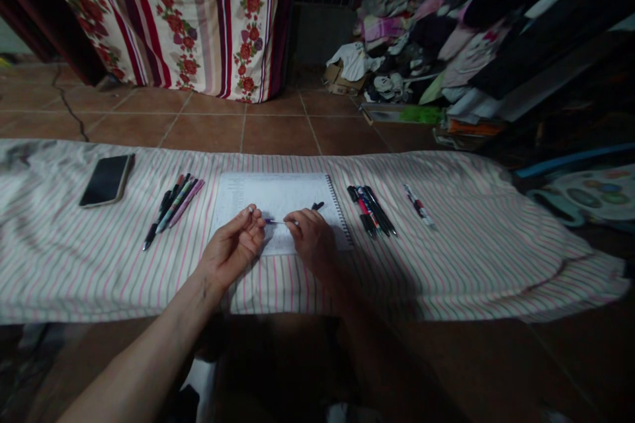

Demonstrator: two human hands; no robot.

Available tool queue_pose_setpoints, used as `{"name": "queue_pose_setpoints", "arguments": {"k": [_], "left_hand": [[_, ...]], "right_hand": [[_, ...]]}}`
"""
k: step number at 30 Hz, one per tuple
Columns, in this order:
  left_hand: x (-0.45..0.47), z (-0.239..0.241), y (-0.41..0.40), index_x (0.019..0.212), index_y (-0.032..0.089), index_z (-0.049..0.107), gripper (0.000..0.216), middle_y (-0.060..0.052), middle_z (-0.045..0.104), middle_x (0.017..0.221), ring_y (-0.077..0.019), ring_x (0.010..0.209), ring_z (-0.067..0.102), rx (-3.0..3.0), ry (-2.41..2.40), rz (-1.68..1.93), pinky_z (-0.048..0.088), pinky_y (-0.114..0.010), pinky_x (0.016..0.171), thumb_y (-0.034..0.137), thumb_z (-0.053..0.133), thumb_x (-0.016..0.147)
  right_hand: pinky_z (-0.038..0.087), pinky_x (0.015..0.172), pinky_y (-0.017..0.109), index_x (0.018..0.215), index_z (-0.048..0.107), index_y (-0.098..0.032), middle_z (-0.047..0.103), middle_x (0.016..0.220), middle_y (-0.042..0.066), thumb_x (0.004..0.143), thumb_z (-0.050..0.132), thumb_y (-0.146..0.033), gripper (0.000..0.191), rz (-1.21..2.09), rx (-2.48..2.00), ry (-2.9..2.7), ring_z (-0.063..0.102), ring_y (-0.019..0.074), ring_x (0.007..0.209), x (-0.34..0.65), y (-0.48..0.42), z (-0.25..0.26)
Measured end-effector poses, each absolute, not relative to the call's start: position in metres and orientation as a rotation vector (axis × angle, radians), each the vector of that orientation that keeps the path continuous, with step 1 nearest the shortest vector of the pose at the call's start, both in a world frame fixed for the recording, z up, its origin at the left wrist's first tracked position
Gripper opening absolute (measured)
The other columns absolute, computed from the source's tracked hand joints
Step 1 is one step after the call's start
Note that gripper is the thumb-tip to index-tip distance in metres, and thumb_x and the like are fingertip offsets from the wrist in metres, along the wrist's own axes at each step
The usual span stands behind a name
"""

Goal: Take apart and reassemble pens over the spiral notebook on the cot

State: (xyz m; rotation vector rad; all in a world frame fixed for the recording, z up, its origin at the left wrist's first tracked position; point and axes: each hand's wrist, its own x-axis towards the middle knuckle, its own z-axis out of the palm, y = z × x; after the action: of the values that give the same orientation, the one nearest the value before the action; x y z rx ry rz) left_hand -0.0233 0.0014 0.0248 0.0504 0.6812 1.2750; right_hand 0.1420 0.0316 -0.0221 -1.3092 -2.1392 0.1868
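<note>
Over the spiral notebook (pixel 278 188), my right hand (pixel 313 238) pinches a thin pen refill (pixel 278 221) that lies sideways, its dark end pointing left. My left hand (pixel 235 241) is palm up with curled fingers, close to that dark end. Its thumb and fingertip meet on something small that I cannot make out. A short dark pen part (pixel 318 205) shows just beyond my right knuckles; whether it lies on the page or is held, I cannot tell. Printed or written lines cover parts of the page.
On the striped cloth (pixel 149 291), several pens (pixel 173 205) lie left of the notebook, beyond them a phone (pixel 107 180). Several more pens (pixel 374 211) lie to the right, with a patterned pen (pixel 419 206) apart. Behind are a floral curtain (pixel 198 20) and heaped clothes (pixel 411 33).
</note>
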Motion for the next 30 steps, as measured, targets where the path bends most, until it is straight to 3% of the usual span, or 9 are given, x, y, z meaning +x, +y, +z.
{"name": "queue_pose_setpoints", "arguments": {"k": [25,30], "left_hand": [[-0.0205,0.0269,0.0002,0.078,0.012,0.064,0.008,-0.004,0.069,0.073,-0.0088,0.062,0.066,0.257,0.836,1.326,0.052,-0.014,0.057,0.007,0.058,0.078],[-0.0139,0.025,-0.002,0.081,0.013,0.063,0.014,-0.006,0.071,0.076,-0.0153,0.068,0.068,0.655,1.11,1.422,0.051,-0.02,0.054,0.019,0.07,0.071]], "right_hand": [[0.035,0.07,0.03,0.082,0.059,-0.019,0.061,0.08,0.004,0.094,0.037,-0.03,0.027,0.169,-1.29,-2.162,0.05,0.0191,0.076,0.1433,0.0325,-0.0241],[0.035,0.071,0.03,0.081,0.06,-0.019,0.062,0.081,0.004,0.091,0.043,-0.024,0.02,0.162,-1.325,-2.144,0.051,0.0195,0.076,0.1428,0.0338,-0.0251]]}}
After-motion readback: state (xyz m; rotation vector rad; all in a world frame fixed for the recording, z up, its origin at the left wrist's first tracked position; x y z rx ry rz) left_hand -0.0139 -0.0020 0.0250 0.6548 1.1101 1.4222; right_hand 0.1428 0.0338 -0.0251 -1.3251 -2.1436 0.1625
